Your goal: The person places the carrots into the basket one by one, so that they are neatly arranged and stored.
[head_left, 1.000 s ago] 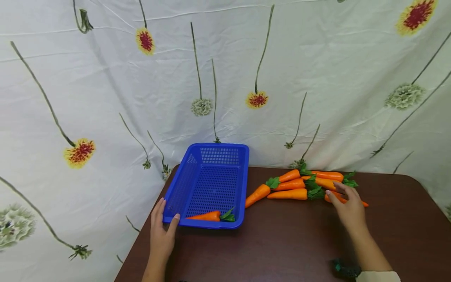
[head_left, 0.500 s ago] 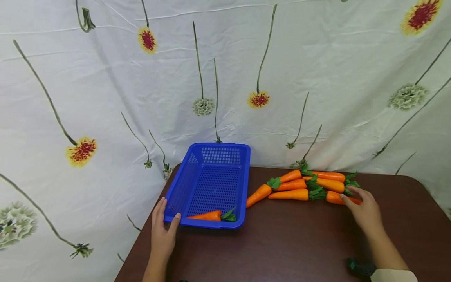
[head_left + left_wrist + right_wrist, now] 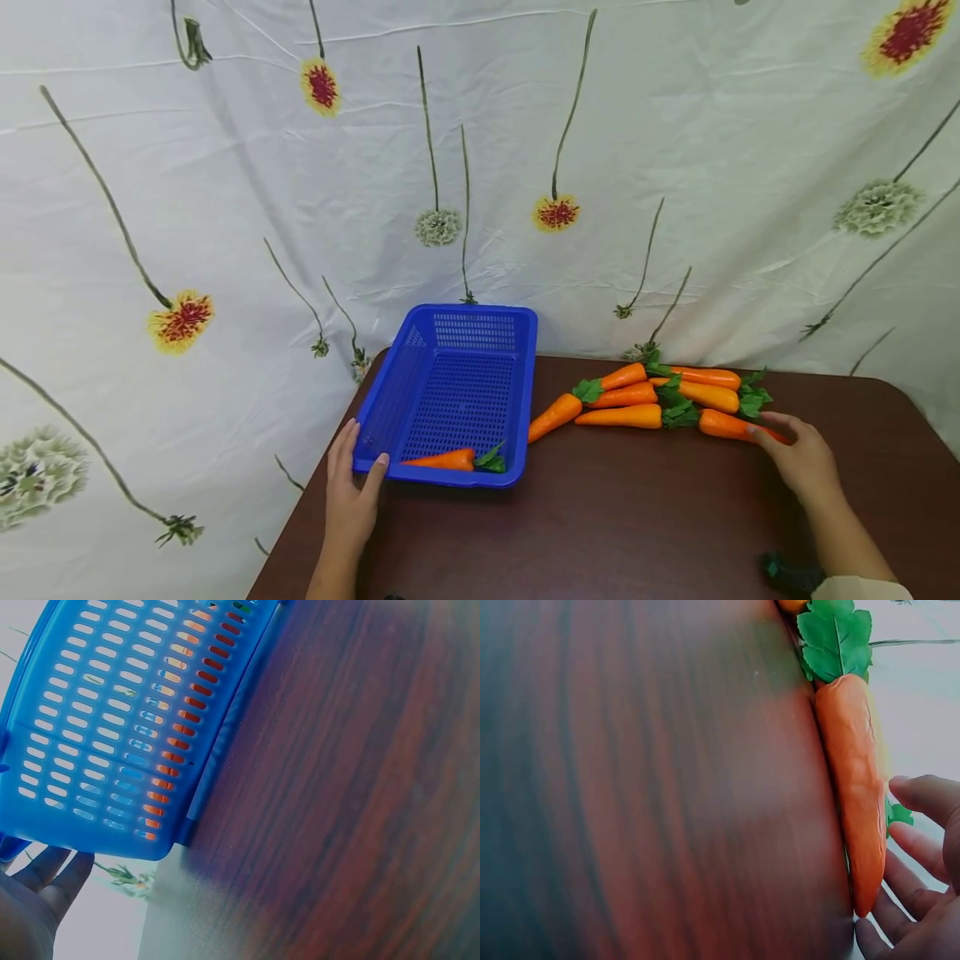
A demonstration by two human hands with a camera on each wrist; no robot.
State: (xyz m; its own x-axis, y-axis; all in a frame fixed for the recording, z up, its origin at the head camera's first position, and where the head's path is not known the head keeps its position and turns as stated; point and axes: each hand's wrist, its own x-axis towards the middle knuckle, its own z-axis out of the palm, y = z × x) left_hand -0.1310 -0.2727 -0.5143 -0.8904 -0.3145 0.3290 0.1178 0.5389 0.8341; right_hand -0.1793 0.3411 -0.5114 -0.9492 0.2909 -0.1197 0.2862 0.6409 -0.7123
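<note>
A blue plastic basket (image 3: pixel 524 392) with slotted walls stands on the left of the table. One orange carrot (image 3: pixel 453 459) with green leaves lies inside along its near wall. My left hand (image 3: pixel 350 504) rests at the basket's near-left corner, its fingers on the outer left side and its thumb on the front rim. At the right, my right hand (image 3: pixel 806 458) reaches round the narrow end of another carrot (image 3: pixel 723 424). In the right wrist view its thumb is apart from that carrot (image 3: pixel 853 780) and the fingers lie loosely bent beside the tip.
Several more carrots (image 3: pixel 633 417) lie in a loose pile right of the basket, their leaves overlapping. A dark device (image 3: pixel 791 573) sits by the right forearm. Behind the brown table (image 3: pixel 600 517) hangs a white flowered cloth (image 3: pixel 480 167).
My right hand has moved right along the nearest carrot, from its thick end towards its tip. The left hand stays on the basket. The head view has shifted slightly.
</note>
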